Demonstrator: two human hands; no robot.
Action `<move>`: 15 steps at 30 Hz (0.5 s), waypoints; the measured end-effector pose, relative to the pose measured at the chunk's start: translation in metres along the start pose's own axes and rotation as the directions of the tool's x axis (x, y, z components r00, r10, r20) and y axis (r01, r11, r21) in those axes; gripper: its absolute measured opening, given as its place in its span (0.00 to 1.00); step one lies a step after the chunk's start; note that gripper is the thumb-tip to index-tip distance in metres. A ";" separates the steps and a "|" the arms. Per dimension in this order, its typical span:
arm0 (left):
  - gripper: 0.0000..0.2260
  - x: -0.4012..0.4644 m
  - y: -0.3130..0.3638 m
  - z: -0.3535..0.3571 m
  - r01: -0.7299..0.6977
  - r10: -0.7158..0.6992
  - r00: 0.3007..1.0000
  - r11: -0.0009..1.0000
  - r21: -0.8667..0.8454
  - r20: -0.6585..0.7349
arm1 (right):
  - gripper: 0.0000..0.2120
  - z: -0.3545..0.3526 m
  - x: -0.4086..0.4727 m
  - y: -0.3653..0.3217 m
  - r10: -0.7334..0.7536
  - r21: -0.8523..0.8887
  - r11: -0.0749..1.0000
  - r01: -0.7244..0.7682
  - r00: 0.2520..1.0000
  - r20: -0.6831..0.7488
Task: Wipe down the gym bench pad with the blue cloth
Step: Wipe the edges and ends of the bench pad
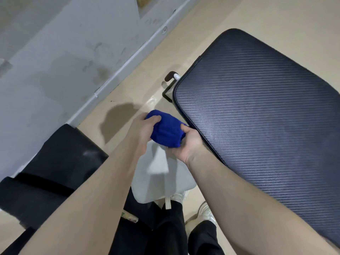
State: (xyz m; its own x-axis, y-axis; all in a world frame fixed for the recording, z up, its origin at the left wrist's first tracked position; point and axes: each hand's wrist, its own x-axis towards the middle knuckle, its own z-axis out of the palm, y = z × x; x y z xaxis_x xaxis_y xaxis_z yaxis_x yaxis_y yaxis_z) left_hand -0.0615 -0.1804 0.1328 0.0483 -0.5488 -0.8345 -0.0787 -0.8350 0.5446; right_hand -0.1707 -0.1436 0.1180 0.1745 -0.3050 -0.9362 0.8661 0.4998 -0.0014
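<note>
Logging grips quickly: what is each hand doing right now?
Left hand: closed on the blue cloth.
Right hand: closed on the same cloth, beside the bench pad.

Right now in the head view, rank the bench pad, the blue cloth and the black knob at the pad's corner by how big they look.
1. Bench pad, by far the largest.
2. Blue cloth, bunched between both hands.
3. Black knob, smallest; it lies farther from the camera, so true size is unsure.

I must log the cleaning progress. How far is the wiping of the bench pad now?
Done: the blue cloth is picked up and bunched. In hand: the left hand and right hand both grip it beside the bench pad, not on it. Left: the wiping itself; whether any part was already wiped cannot be told.
</note>
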 end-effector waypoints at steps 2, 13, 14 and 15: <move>0.05 0.005 0.007 0.012 -0.011 0.017 0.999 0.991 -0.130 0.041 | 0.15 0.001 0.003 0.002 -0.105 0.133 0.987 0.094 0.991 0.083; 0.15 -0.025 -0.009 0.068 -0.150 0.143 0.989 0.955 0.256 0.043 | 0.14 -0.034 -0.040 -0.004 -0.030 0.321 0.946 0.045 0.998 -0.054; 0.14 -0.022 -0.007 0.069 -0.125 0.132 0.991 0.960 0.251 -0.008 | 0.14 -0.031 -0.040 -0.006 -0.005 0.328 0.945 0.016 0.999 -0.035; 0.14 -0.018 -0.001 0.068 -0.099 0.118 0.990 0.972 0.214 -0.079 | 0.14 -0.025 -0.039 -0.010 0.015 0.334 0.942 -0.011 1.000 -0.009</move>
State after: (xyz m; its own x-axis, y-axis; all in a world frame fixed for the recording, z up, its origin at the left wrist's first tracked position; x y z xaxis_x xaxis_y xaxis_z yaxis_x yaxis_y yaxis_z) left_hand -0.1304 -0.1671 0.1420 0.1167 -0.6448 -0.7554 -0.2942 -0.7489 0.5938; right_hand -0.1974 -0.1164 0.1452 0.1831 -0.2905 -0.9392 0.9709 0.2034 0.1264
